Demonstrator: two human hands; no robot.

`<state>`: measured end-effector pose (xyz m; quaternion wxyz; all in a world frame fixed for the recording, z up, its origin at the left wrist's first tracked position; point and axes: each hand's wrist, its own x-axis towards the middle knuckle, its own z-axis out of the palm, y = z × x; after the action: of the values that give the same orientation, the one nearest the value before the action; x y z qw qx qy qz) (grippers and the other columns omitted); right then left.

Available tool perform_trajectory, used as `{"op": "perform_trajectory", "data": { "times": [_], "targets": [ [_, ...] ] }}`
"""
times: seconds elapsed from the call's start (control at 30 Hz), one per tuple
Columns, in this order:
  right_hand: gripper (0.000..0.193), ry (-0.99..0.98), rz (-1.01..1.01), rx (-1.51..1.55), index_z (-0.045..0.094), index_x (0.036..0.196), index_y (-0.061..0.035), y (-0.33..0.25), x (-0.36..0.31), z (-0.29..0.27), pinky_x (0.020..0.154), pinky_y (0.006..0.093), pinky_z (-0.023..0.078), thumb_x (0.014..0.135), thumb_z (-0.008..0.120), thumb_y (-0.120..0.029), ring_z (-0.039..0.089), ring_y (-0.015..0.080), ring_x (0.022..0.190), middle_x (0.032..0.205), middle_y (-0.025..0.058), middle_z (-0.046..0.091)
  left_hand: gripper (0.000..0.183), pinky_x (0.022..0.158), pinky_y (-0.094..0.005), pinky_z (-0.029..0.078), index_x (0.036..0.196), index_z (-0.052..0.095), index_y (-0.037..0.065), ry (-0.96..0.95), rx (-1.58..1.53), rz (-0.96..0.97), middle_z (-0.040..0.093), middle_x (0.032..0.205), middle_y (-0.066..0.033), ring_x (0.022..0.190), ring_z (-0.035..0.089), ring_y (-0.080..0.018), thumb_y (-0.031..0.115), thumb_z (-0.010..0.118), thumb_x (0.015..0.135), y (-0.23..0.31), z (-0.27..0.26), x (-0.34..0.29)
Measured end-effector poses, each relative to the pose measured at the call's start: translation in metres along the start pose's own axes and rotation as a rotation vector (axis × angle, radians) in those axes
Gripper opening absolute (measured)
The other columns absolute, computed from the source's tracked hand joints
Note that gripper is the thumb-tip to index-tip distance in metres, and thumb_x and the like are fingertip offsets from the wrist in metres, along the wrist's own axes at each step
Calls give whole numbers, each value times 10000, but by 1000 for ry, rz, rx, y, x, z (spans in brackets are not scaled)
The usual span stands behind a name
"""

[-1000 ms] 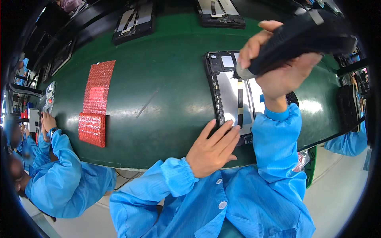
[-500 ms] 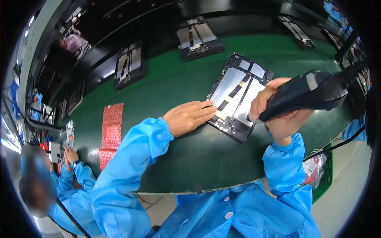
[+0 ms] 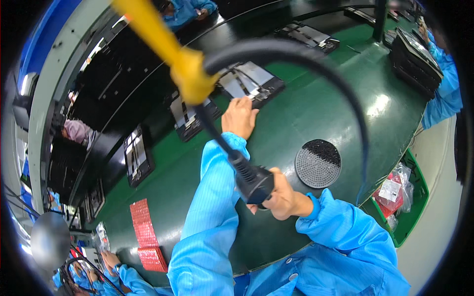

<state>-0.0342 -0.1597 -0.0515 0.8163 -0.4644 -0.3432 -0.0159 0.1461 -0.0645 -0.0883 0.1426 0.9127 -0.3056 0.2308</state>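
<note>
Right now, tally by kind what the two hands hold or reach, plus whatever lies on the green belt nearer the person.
Black handheld power tool with cable, in the right hand grip: 1
Opened grey-and-black flat device, at the left hand fingertips: 1
Round black perforated disc: 1
Red rectangular sheets: 2
Total: 5

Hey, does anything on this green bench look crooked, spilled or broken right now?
Nothing looks spilled or broken. The opened tablet under the left hand lies askew to the bench edge. The right hand grips a black power tool.
</note>
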Motion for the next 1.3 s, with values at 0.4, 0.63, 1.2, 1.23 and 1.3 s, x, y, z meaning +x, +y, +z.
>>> {"op": "perform_trajectory", "data": {
  "times": [0.4,0.63,1.2,1.23,1.3],
  "targets": [
    [392,17,49,30,534,936,1,-18,3,-3,504,307,386,900,557,-389,470,149,543,613,72,510,674,953,-520,408,1222,473,73,-509,708,-356,450,1308,-111,1256,408,-281,102,750,608,-102,-64,-30],
    [506,-8,9,-52,480,993,29,-13,1,-14,468,235,375,917,506,-471,474,78,522,627,0,501,460,824,-456,481,1078,568,22,-47,511,-144,609,1032,-224,962,594,-386,62,633,625,-169,-69,-58],
    [405,312,-39,-21,429,806,-34,-54,15,-51,405,226,417,942,493,-410,521,105,468,606,63,538,318,808,-361,508,967,656,-10,506,183,-143,684,941,-152,866,664,-310,-68,603,659,16,-179,-179],
    [418,358,-80,26,478,864,-6,-58,12,-60,413,238,420,948,480,-416,524,122,462,605,76,551,349,830,-377,496,979,653,-4,395,204,-100,677,976,-149,900,652,-320,-40,618,634,37,-176,-181],
    [655,404,-135,-104,541,1065,45,-75,14,-70,425,261,433,921,393,-577,534,135,459,606,95,569,442,890,-422,452,998,647,9,172,230,-80,662,1048,-138,999,611,-351,44,642,557,74,-177,-196]
  ]
}}
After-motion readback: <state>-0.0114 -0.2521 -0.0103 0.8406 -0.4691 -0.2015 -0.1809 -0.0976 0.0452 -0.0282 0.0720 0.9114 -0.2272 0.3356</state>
